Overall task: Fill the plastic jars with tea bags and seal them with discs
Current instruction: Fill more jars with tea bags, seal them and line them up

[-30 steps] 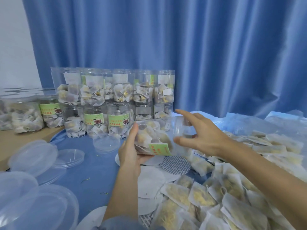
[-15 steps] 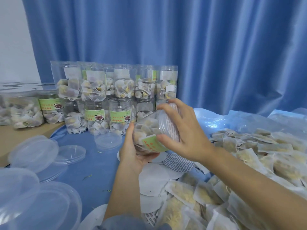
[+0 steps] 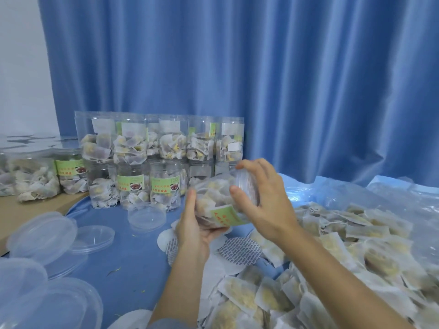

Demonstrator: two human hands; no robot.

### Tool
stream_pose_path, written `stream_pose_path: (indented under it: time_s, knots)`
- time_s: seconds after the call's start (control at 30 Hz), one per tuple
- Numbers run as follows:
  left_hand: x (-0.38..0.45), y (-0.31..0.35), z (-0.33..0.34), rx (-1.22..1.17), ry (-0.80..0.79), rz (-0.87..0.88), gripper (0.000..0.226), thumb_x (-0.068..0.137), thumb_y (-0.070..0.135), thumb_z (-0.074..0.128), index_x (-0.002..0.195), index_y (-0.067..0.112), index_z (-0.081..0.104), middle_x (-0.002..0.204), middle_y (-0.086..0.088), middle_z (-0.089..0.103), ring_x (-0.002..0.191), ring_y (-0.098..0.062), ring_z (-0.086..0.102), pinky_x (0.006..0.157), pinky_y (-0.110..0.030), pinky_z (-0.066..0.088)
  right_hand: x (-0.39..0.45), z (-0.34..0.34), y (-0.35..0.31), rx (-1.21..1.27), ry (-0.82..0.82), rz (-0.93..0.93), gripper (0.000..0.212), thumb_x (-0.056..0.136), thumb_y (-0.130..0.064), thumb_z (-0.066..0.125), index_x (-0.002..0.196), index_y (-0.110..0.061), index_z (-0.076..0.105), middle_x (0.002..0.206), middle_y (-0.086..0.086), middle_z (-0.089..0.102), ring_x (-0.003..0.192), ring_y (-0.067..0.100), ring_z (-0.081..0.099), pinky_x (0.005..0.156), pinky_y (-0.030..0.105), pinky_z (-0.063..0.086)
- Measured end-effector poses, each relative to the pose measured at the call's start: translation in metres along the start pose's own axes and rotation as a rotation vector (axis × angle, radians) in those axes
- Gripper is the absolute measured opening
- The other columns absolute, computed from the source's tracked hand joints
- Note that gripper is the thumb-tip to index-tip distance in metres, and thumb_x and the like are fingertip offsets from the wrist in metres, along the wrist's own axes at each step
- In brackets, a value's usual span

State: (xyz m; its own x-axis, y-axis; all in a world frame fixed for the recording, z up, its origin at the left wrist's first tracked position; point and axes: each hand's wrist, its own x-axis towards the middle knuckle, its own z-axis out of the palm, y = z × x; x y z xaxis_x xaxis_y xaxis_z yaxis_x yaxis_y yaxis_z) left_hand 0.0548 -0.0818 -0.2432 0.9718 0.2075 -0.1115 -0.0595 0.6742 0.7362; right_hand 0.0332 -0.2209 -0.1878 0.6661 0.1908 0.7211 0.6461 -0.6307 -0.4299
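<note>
Jar [image 3: 213, 205] held on its side above the desk [image 3: 133, 252], mid-scene, mouth pointing right and slightly away. It is packed with tea bags; green label faces the camera.

Left hand [image 3: 197, 230] cradles the jar from below, fingers curled round its body, thumb up the near side. Right hand [image 3: 263, 198] is clamped over the mouth end, thumb and fingers curled round the rim, pressing a disc [image 3: 245, 186] against the opening.

Risks, as judged:
- Disc looks only partly seated; uneven pressure could leave it cocked or let it pop off.
- Jar is tilted, so if the disc slips, bags may spill onto the desk.
- A bag string or corner caught at the rim would spoil the seal; cannot tell if one is trapped.
- Thin clear wall may flex under the left-hand squeeze and distort the mouth.

Spare discs [image 3: 240, 249] lie just below; loose tea bags [image 3: 356, 248] heaped right; filled jars [image 3: 164, 150] stacked far left.
</note>
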Motion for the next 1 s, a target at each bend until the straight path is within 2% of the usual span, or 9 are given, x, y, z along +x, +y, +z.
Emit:
stream_pose_path:
  time_s: [0.2, 0.3, 0.4, 0.5, 0.57, 0.63, 0.73, 0.83, 1.0]
  knots:
    - [-0.006, 0.031, 0.036, 0.016, -0.048, -0.212, 0.067, 0.08, 0.065, 0.055, 0.115, 0.008, 0.063, 0.112, -0.021, 0.066, 0.097, -0.038, 0.065, 0.078, -0.052, 0.054, 0.006, -0.035, 0.002, 0.378, -0.135, 0.273, 0.133, 0.04, -0.065, 0.077, 0.149, -0.036, 0.007, 0.143, -0.014, 0.032, 0.129, -0.002, 0.035, 0.106, 0.022, 0.032]
    - [-0.022, 0.058, 0.051, 0.141, -0.167, -0.314, 0.072, 0.083, 0.07, 0.045, 0.11, 0.006, 0.065, 0.096, -0.02, 0.071, 0.084, -0.037, 0.07, 0.067, -0.047, 0.058, 0.004, -0.026, -0.006, 0.584, -0.043, 0.253, 0.116, 0.038, -0.051, 0.084, 0.137, -0.029, 0.029, 0.123, -0.018, 0.057, 0.103, -0.01, 0.057, 0.083, 0.01, 0.046]
    - [-0.041, 0.085, 0.06, 0.675, -0.055, -0.264, 0.061, 0.09, 0.065, 0.039, 0.1, 0.009, 0.062, 0.09, -0.016, 0.068, 0.067, -0.037, 0.068, 0.05, -0.043, 0.057, 0.009, -0.02, -0.018, 0.65, 0.099, 0.304, 0.102, 0.033, -0.055, 0.084, 0.123, -0.03, 0.044, 0.107, -0.019, 0.065, 0.094, -0.002, 0.064, 0.075, 0.017, 0.051]
    - [-0.058, 0.123, 0.051, 1.318, 0.054, 0.227, 0.024, 0.093, 0.016, 0.047, 0.117, 0.017, 0.048, 0.104, -0.011, 0.061, 0.086, -0.034, 0.063, 0.075, -0.04, 0.056, 0.012, -0.013, -0.036, 0.603, 0.087, 0.303, 0.094, 0.032, -0.062, 0.081, 0.115, -0.033, 0.049, 0.099, -0.023, 0.066, 0.087, -0.008, 0.063, 0.073, 0.013, 0.049]
    - [-0.07, 0.15, 0.039, 1.562, -0.179, 0.32, 0.054, 0.083, -0.002, 0.049, 0.131, 0.023, 0.043, 0.112, -0.006, 0.061, 0.093, -0.029, 0.06, 0.071, -0.029, 0.048, 0.013, -0.001, -0.054, 0.591, 0.057, 0.291, 0.083, 0.036, -0.06, 0.083, 0.108, -0.034, 0.05, 0.092, -0.025, 0.065, 0.079, -0.016, 0.06, 0.062, 0.005, 0.045]
    - [-0.09, 0.176, 0.02, 1.591, -0.347, 0.142, 0.05, 0.073, -0.001, 0.066, 0.116, 0.021, 0.053, 0.102, -0.002, 0.063, 0.091, -0.021, 0.061, 0.071, -0.029, 0.048, 0.015, 0.017, -0.079, 0.628, -0.009, 0.286, 0.074, 0.036, -0.058, 0.084, 0.1, -0.032, 0.057, 0.088, -0.021, 0.069, 0.076, -0.014, 0.062, 0.06, 0.007, 0.045]
    - [-0.112, 0.214, -0.023, 1.505, -0.318, 0.259, 0.034, 0.066, 0.013, 0.082, 0.095, 0.025, 0.067, 0.09, 0.014, 0.073, 0.091, -0.003, 0.067, 0.078, -0.017, 0.052, 0.018, 0.05, -0.131, 0.685, -0.115, 0.258, 0.082, 0.03, -0.065, 0.079, 0.102, -0.028, 0.062, 0.094, -0.017, 0.071, 0.085, -0.005, 0.065, 0.072, 0.018, 0.051]
    - [-0.136, 0.257, -0.077, 1.421, -0.173, 0.414, 0.042, 0.058, 0.019, 0.086, 0.095, 0.031, 0.07, 0.093, 0.014, 0.073, 0.087, 0.001, 0.067, 0.081, -0.017, 0.053, 0.021, 0.091, -0.192, 0.713, -0.131, 0.148, 0.067, 0.04, -0.061, 0.083, 0.095, -0.031, 0.062, 0.09, -0.022, 0.067, 0.081, -0.015, 0.06, 0.064, 0.002, 0.044]
    - [-0.168, 0.32, -0.175, 1.345, 0.154, 0.498, 0.05, 0.036, 0.035, 0.088, 0.08, 0.041, 0.065, 0.079, 0.02, 0.07, 0.074, 0.006, 0.063, 0.061, -0.013, 0.049, 0.024, 0.166, -0.286, 0.713, -0.308, 0.047, 0.078, 0.043, -0.068, 0.077, 0.108, -0.028, 0.061, 0.113, -0.002, 0.062, 0.107, 0.011, 0.058, 0.094, 0.033, 0.05]
